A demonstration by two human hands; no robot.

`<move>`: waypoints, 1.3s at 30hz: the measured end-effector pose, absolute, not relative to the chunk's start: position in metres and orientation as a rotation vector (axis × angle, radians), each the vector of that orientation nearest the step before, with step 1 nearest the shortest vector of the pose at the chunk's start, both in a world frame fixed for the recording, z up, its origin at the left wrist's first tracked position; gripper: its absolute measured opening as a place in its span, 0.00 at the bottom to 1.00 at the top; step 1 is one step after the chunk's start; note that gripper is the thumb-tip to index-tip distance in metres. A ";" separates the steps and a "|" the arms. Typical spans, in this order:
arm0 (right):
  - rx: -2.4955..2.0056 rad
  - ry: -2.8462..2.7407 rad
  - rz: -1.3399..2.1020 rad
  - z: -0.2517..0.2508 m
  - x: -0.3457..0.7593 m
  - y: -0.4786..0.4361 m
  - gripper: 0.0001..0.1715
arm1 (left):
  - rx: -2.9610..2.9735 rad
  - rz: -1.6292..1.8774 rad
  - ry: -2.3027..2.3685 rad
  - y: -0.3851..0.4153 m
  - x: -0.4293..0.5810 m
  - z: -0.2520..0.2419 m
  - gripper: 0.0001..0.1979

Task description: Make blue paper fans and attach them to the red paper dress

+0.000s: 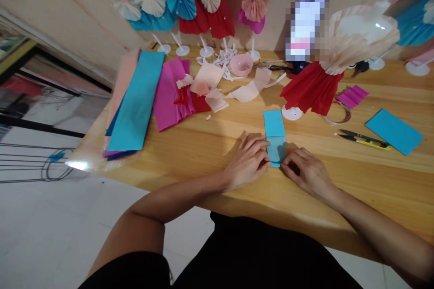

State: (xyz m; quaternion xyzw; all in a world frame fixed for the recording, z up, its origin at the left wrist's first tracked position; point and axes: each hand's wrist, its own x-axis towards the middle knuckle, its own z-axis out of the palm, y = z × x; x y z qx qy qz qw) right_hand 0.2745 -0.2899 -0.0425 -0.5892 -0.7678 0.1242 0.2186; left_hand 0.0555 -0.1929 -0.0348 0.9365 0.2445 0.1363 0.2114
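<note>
Paper strip, turquoise (pixel 274 131), flat on wooden table (pixel 339 180) directly before the person, near end held between both hands: left hand (pixel 247 162) with fingers bent closely over one edge, right hand (pixel 307 174) with fingertips gripping the opposite edge.

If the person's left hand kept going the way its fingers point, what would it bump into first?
The left hand would meet the turquoise paper strip first; its fingertips seem to touch it already, though depth is hard to judge. Just past it lies the right hand.
</note>
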 end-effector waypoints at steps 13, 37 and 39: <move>-1.705 -2.097 0.275 -0.044 0.270 -0.292 0.06 | 2.702 0.469 0.586 -0.194 0.056 -0.044 0.08; -1.524 -2.282 0.125 -0.042 0.275 -0.296 0.06 | 2.895 0.527 0.420 -0.200 0.055 -0.040 0.10; -1.522 -2.290 0.121 -0.043 0.275 -0.297 0.09 | 2.912 0.514 0.410 -0.201 0.055 -0.038 0.11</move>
